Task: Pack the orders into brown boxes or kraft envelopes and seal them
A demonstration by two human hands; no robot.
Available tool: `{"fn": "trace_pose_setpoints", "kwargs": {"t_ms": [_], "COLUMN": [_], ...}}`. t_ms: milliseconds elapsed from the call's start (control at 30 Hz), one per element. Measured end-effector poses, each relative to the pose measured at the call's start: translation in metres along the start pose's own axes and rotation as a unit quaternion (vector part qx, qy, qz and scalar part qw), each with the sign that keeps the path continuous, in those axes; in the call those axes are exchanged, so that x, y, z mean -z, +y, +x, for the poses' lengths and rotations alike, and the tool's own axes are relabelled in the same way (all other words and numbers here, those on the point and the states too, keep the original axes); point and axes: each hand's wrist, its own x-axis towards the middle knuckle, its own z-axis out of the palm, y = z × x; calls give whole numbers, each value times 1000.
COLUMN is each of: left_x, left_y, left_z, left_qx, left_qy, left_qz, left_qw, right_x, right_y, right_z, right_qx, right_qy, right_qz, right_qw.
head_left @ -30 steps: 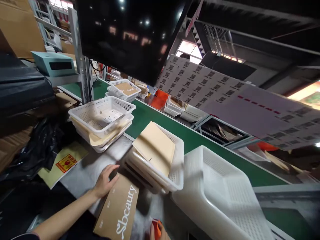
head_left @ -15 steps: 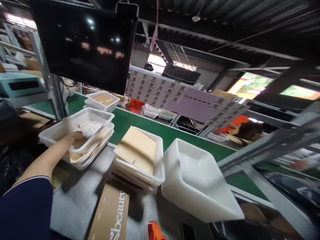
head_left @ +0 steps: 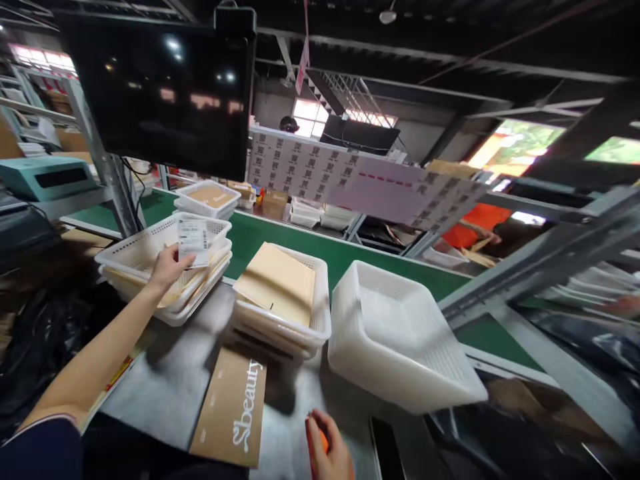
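Note:
My left hand [head_left: 170, 267] pinches a white printed label [head_left: 193, 241] with a barcode and holds it up over the upper white basket [head_left: 137, 250] of the left stack. Sheets or envelopes stick out between the stacked baskets. At the bottom of the view, my right hand [head_left: 331, 448] is wrapped round an orange-red handheld tool [head_left: 324, 440]; the fingers cover most of it, and its kind cannot be made out. Left of that hand lies a flat brown carton [head_left: 233, 407] printed "beauty". Beyond the carton, beige padded envelopes [head_left: 277, 283] rest in the middle basket [head_left: 320, 300].
Nested white baskets [head_left: 400, 333] stand on the right, beside a black phone [head_left: 387, 448]. Behind the metal table [head_left: 170, 380] runs a green conveyor belt [head_left: 255, 233]. A monitor [head_left: 155, 93] hangs at upper left, and a slanting metal post [head_left: 530, 260] crosses the right side.
My left hand has lifted the label out of the left basket, towards the right. My right hand has come into view and taken hold of the orange-red tool.

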Motion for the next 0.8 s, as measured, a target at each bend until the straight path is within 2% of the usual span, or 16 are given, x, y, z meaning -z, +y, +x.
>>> {"fn": "trace_pose_setpoints", "kwargs": {"t_ms": [100, 167, 233, 267, 333, 400, 500, 600, 667, 800], "left_x": [-46, -79, -104, -110, -113, -104, -79, -60, -56, -60], "left_y": [44, 69, 88, 94, 98, 96, 93, 100, 107, 113], "left_z": [-98, -174, -242, -269, -302, -308, -287, -264, -258, -262], "left_qx": [32, 86, 149, 176, 212, 227, 261, 312, 324, 327], "left_qy": [-106, -204, -256, -269, -280, -268, -273, -386, -441, -487], "left_qz": [-82, -160, -213, -224, -236, -260, -304, -310, -301, -294], "left_qw": [990, 962, 931, 920, 906, 900, 875, 811, 781, 755], "right_x": [-10, -22, -36, -42, -49, -48, -35, -20, -13, -2], "right_y": [-64, -98, -113, -114, -108, -100, -101, -114, -124, -130], "right_z": [14, 25, 31, 32, 26, 17, 8, 8, 9, 9], "right_qx": [33, 42, 21, 11, -1, 12, 94, 202, 241, 260], "right_qy": [-64, -104, -122, -125, -143, -192, -325, -449, -490, -516], "right_qz": [136, 249, 331, 347, 340, 300, 191, 64, 18, 3], "right_qw": [988, 962, 935, 930, 929, 934, 922, 868, 837, 816]}}
